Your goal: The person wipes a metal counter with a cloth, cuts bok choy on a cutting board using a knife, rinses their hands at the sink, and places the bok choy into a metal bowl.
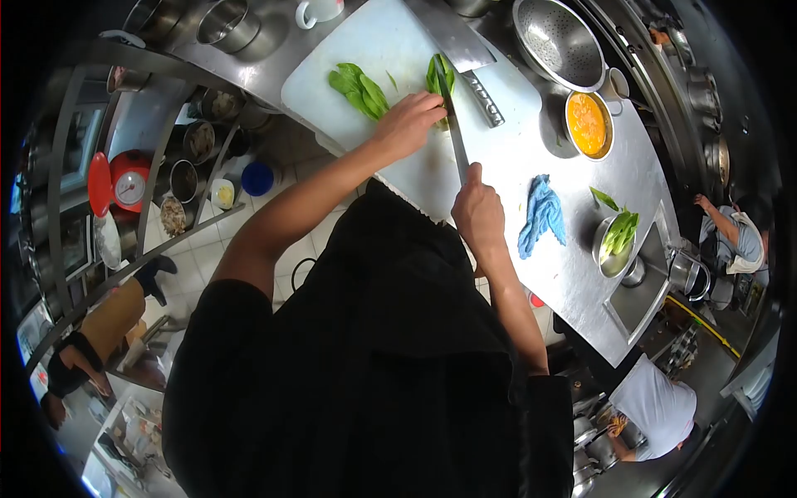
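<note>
My right hand (479,207) is closed round the handle of a long narrow knife (457,137), its blade pointing away from me over the white cutting board (320,87). With bent fingers, my left hand (413,123) holds a leafy green (438,79) beside the blade; its lower part is partly hidden by the fingers. More green leaves (359,90) lie on the board to the left. Beyond the knife, a broad cleaver (457,40) with a dark patterned handle rests on the board.
Right of the board are a metal colander (560,43), a pot of orange liquid (589,124), a crumpled blue cloth (543,217) and a bowl of greens (617,241). A sink (643,282) lies farther right. Shelves with pots stand left. Other people (656,407) are nearby.
</note>
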A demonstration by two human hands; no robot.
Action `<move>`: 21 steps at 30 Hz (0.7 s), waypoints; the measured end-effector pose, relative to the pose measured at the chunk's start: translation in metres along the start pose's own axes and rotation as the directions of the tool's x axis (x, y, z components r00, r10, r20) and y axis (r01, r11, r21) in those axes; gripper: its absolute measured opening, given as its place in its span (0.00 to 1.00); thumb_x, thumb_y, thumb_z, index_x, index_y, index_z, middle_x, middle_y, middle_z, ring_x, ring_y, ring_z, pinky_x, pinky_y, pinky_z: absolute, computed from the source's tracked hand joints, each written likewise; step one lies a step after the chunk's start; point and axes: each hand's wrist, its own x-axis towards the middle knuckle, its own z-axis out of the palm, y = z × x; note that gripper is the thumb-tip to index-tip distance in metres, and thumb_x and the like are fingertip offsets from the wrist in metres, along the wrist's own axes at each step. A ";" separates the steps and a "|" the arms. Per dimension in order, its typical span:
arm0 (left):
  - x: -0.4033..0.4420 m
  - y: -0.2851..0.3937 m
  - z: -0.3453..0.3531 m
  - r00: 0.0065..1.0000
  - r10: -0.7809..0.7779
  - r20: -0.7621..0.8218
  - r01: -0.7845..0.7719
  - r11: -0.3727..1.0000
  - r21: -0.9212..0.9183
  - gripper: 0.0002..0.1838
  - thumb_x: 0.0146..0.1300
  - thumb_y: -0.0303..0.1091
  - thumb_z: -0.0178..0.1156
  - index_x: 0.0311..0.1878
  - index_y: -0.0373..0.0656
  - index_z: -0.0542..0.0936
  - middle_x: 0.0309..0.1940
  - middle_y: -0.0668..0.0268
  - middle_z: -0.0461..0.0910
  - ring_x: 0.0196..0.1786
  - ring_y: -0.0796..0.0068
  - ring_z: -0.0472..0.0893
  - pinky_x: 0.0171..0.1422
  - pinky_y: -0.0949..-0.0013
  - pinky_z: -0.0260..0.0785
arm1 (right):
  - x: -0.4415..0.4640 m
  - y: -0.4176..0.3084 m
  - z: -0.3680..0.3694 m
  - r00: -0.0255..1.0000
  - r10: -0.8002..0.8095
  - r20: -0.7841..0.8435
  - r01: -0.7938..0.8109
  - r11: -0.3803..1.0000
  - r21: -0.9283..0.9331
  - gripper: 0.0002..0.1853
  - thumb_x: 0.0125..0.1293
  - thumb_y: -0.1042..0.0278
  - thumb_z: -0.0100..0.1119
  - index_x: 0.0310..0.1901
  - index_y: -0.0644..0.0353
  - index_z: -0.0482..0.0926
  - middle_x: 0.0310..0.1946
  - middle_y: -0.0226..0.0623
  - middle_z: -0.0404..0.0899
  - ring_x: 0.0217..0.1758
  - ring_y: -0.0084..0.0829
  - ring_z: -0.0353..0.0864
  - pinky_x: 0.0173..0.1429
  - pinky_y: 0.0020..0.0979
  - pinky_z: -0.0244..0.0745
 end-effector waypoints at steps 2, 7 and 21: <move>-0.003 0.001 0.003 1.000 0.001 0.023 -0.001 1.000 -0.005 0.11 0.54 0.21 0.54 0.41 0.38 0.80 0.44 0.62 0.76 0.50 0.58 0.74 0.53 0.60 0.69 | -0.008 0.000 -0.004 1.000 -0.018 0.021 0.018 1.000 -0.003 0.17 0.55 0.80 0.49 0.48 0.67 0.64 0.22 0.53 0.79 0.30 0.54 0.82 0.35 0.49 0.77; -0.023 0.016 0.009 0.998 0.065 0.027 -0.065 0.998 0.007 0.10 0.53 0.21 0.52 0.37 0.37 0.80 0.39 0.61 0.75 0.47 0.59 0.74 0.50 0.61 0.69 | -0.032 0.009 0.004 0.999 -0.029 0.033 0.030 0.999 -0.017 0.16 0.56 0.80 0.49 0.48 0.67 0.64 0.22 0.53 0.80 0.28 0.53 0.82 0.34 0.47 0.77; -0.013 0.032 0.023 0.993 0.089 -0.080 -0.080 0.991 0.105 0.13 0.49 0.20 0.55 0.40 0.41 0.80 0.43 0.65 0.75 0.49 0.63 0.73 0.51 0.62 0.64 | -0.027 0.042 -0.016 0.994 -0.112 0.014 0.113 0.985 -0.133 0.15 0.58 0.78 0.47 0.48 0.65 0.65 0.24 0.52 0.80 0.28 0.54 0.81 0.34 0.49 0.76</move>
